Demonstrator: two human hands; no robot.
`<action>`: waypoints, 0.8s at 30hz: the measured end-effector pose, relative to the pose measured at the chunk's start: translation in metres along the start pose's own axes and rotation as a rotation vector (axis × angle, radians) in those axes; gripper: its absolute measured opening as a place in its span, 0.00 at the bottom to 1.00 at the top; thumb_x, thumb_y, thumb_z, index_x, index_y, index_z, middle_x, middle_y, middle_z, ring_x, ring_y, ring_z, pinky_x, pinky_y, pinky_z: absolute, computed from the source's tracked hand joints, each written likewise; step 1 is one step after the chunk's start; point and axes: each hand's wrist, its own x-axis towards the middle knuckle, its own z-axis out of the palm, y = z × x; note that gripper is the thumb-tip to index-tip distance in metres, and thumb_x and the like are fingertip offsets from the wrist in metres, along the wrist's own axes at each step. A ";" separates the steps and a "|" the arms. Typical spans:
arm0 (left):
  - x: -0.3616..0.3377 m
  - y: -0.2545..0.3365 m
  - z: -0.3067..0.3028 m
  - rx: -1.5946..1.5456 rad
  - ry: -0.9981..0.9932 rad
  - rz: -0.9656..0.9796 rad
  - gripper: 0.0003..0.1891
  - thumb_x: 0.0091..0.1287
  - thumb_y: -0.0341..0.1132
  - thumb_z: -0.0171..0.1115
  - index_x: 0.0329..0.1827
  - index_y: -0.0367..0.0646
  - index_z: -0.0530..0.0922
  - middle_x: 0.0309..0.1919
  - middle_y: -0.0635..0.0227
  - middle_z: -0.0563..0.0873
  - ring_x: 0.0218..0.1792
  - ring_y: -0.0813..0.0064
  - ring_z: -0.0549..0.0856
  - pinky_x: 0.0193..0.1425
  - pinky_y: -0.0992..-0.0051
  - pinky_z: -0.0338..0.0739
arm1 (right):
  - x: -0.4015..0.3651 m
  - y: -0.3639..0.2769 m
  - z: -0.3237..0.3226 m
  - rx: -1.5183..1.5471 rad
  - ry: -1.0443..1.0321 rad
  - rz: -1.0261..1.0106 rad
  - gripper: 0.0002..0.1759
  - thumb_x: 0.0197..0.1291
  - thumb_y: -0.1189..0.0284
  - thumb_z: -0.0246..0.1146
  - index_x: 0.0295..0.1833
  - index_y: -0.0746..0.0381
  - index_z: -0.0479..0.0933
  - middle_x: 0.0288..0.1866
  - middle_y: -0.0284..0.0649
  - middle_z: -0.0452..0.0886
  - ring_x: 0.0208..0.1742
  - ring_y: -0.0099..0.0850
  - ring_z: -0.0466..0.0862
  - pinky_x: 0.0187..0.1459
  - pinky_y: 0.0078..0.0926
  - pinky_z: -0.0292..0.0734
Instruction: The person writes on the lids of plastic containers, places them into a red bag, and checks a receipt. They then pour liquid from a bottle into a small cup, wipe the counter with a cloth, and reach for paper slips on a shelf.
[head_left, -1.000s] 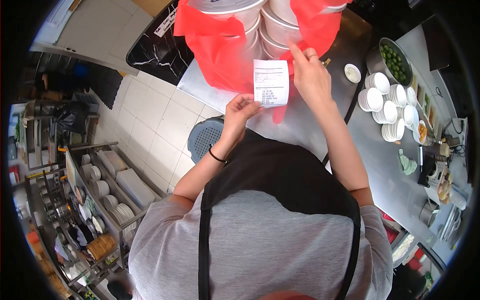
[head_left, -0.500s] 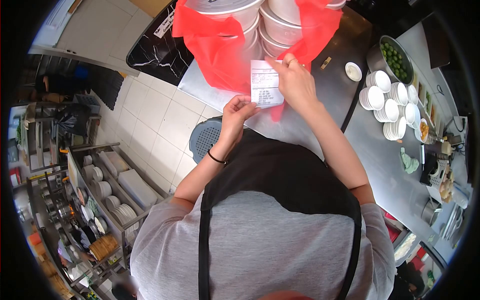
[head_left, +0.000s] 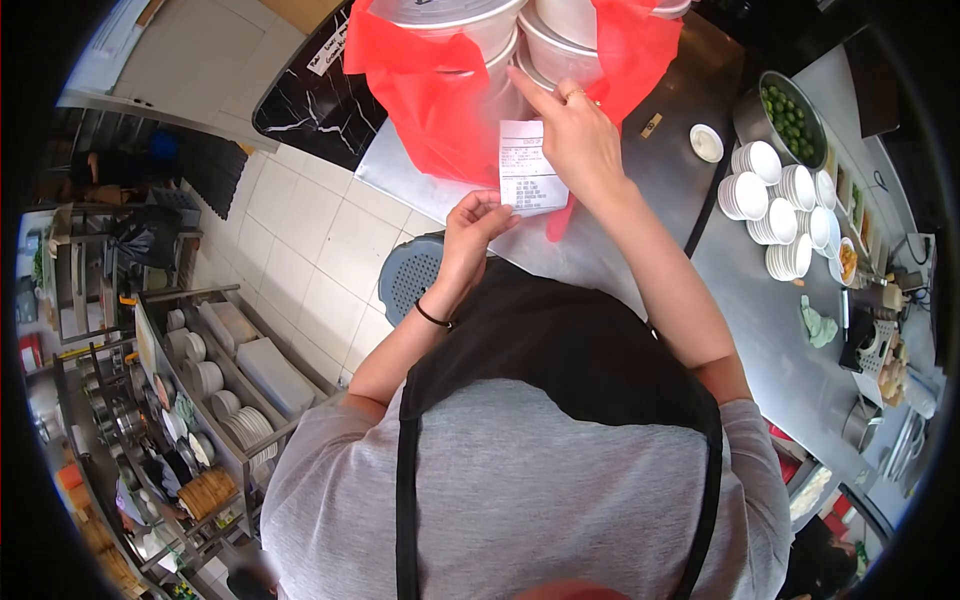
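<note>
The person is wearing a heathered grey knit T-shirt (head_left: 560,500) under a smooth black apron (head_left: 540,340). The left hand (head_left: 476,228), with a thin black band (head_left: 432,314) at its wrist, is pinching the lower left corner of a printed paper receipt (head_left: 522,168) between thumb and fingers. The receipt is hanging as a slightly curved white rectangle in front of a red bag (head_left: 425,110). The right hand (head_left: 580,135) is extending its index finger toward the containers while the other fingers are curling inward; it is overlapping the receipt's right edge, and whether it is touching the paper cannot be told.

The thin, creased red bag is standing on a brushed stainless-steel counter (head_left: 668,190) and is surrounding stacked round white containers (head_left: 560,65) with projecting rims. To the left, a round grey stool (head_left: 408,275) with a perforated seat is standing on pale, square floor tiles (head_left: 320,265).

On the right, ribbed-looking stacks of round white dishes (head_left: 744,196) are standing close together. Just beyond them, a smooth metal bowl (head_left: 745,112) is holding rounded green fruits (head_left: 785,122). A crumpled pale-green cloth (head_left: 819,322) is lying nearer, beside the stacks.
</note>
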 end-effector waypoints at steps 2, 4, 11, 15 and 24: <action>0.001 0.000 0.000 -0.003 -0.004 0.007 0.05 0.61 0.23 0.56 0.39 0.37 0.74 0.36 0.66 0.82 0.38 0.78 0.81 0.49 0.73 0.77 | -0.001 0.001 0.003 -0.042 -0.016 -0.029 0.31 0.50 0.80 0.53 0.60 0.40 0.68 0.36 0.39 0.72 0.34 0.39 0.79 0.34 0.35 0.75; 0.002 -0.002 -0.002 0.016 -0.019 0.000 0.05 0.61 0.24 0.56 0.39 0.37 0.74 0.36 0.66 0.82 0.39 0.78 0.81 0.49 0.73 0.77 | 0.000 0.001 0.000 -0.084 -0.032 -0.058 0.30 0.52 0.79 0.53 0.60 0.40 0.68 0.36 0.39 0.72 0.34 0.38 0.78 0.34 0.35 0.75; -0.005 0.011 0.006 -0.017 -0.028 -0.008 0.04 0.62 0.25 0.55 0.39 0.37 0.74 0.38 0.67 0.82 0.40 0.77 0.81 0.50 0.72 0.77 | -0.013 0.023 -0.025 0.296 0.205 0.034 0.12 0.58 0.74 0.56 0.47 0.57 0.77 0.30 0.37 0.74 0.28 0.30 0.75 0.32 0.25 0.70; -0.007 0.014 0.009 -0.041 -0.040 -0.022 0.04 0.63 0.26 0.55 0.39 0.38 0.74 0.38 0.67 0.81 0.40 0.78 0.80 0.49 0.71 0.76 | -0.059 0.009 -0.019 0.394 0.128 0.105 0.16 0.55 0.79 0.56 0.50 0.56 0.77 0.30 0.38 0.72 0.28 0.30 0.74 0.32 0.27 0.70; -0.006 0.011 0.008 -0.062 -0.017 -0.012 0.05 0.63 0.27 0.56 0.39 0.34 0.74 0.37 0.65 0.81 0.39 0.76 0.81 0.46 0.76 0.80 | -0.087 0.006 -0.001 0.233 -0.016 -0.090 0.26 0.47 0.84 0.54 0.52 0.50 0.76 0.32 0.37 0.68 0.30 0.35 0.74 0.32 0.32 0.72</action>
